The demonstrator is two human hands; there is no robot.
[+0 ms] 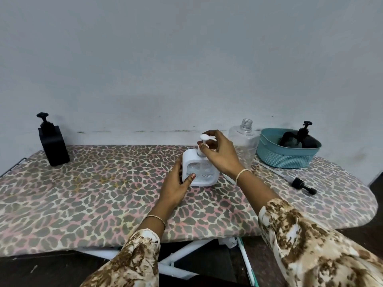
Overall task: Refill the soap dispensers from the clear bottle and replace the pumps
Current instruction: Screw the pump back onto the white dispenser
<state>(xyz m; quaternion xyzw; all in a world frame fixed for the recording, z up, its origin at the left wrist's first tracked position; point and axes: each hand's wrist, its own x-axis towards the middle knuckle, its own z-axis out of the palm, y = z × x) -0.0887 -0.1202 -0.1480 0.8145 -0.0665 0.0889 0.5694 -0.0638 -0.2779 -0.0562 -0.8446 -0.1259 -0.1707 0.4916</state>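
A white square soap dispenser (204, 172) stands upright mid-board. My left hand (176, 184) grips its left side, thumb on its clear front. My right hand (219, 155) holds the white pump (205, 139) at the dispenser's neck. Behind my right hand stands the clear bottle (244, 141), uncapped and nearly empty. A black dispenser (54, 145) with its pump on stands at the far left. Another black dispenser (302, 139) lies in the teal basket (286, 157). A loose black pump (303, 185) with its long tube lies on the board at the right.
The work surface is an ironing board (103, 193) with a leopard-print cover, against a pale wall. Its rounded end is at the right, its near edge just before my sleeves. White metal legs (180, 255) show below the board.
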